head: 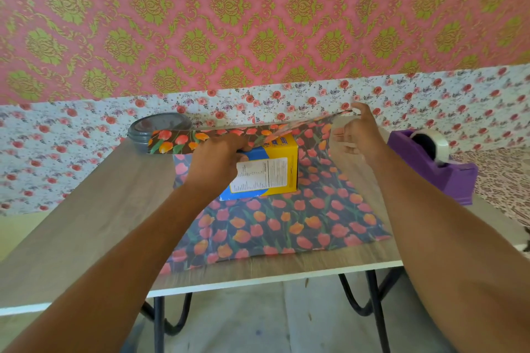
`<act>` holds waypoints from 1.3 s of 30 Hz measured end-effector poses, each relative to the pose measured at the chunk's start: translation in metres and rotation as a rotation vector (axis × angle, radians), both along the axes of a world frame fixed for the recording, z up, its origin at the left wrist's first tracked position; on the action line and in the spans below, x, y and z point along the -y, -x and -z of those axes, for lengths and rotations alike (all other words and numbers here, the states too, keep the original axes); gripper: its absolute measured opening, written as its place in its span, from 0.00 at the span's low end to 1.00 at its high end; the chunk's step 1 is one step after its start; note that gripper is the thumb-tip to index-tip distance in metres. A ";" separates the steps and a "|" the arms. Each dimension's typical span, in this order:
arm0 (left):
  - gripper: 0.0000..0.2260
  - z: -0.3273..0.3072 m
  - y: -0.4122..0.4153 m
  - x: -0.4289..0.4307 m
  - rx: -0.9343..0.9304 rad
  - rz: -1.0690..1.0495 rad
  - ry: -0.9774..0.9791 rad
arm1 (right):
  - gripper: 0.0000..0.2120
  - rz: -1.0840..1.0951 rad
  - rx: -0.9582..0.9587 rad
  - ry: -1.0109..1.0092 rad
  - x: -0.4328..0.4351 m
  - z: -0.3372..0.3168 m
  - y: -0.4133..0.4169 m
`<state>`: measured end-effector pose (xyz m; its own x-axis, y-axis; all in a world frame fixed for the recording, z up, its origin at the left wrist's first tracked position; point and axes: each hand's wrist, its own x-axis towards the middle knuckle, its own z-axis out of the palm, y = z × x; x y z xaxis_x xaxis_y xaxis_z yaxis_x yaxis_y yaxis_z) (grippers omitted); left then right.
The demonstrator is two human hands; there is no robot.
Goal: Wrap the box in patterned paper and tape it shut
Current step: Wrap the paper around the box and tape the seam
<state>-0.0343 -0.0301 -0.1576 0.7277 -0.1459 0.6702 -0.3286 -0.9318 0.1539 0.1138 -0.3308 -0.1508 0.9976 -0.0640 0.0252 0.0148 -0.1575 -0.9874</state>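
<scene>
Two hands are on the job. My left hand (218, 163) is curled over the far flap of the paper (286, 223), holding it against the top of the box (269, 172). My right hand (358, 136) pinches the flap's raised corner, above and to the right of the box. The box stands near the middle of the sheet, with the rest of the paper lying flat in front of it. Risk one: the flap runs at a slant, so I judge it could land skewed and leave the right end of the box bare. Risk two: the sheet looks thin and smooth, so a hard pull at the pinched corner could crease or tear it, or drag the box along. Risk three: the tape dispenser (436, 166) sits well to the right of the box, and reaching for it frees one hand, so the flap may spring back. The box is rectangular card, blue and yellow, with a printed white panel. The paper is dark with red and orange tulips. The dispenser is a purple block carrying a clear roll. A round grey tub (155, 135) sits behind and left of the box on the wood-grain table (94, 209).
</scene>
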 end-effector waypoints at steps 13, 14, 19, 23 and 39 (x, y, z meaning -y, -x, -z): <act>0.07 0.002 0.001 0.002 0.030 -0.012 0.028 | 0.13 -0.037 -0.140 -0.559 -0.013 -0.007 0.003; 0.07 0.002 0.001 0.002 0.025 -0.011 0.030 | 0.13 0.026 -0.134 -0.645 -0.008 -0.007 0.005; 0.07 0.002 0.000 0.003 0.034 -0.005 0.032 | 0.21 0.089 -0.262 -0.569 0.012 -0.005 0.001; 0.08 0.002 0.002 0.004 0.027 -0.020 0.028 | 0.23 -0.050 -0.411 -0.277 -0.001 -0.018 0.009; 0.09 -0.003 0.009 0.013 -0.038 -0.129 0.048 | 0.22 0.267 0.695 0.756 -0.062 -0.011 0.066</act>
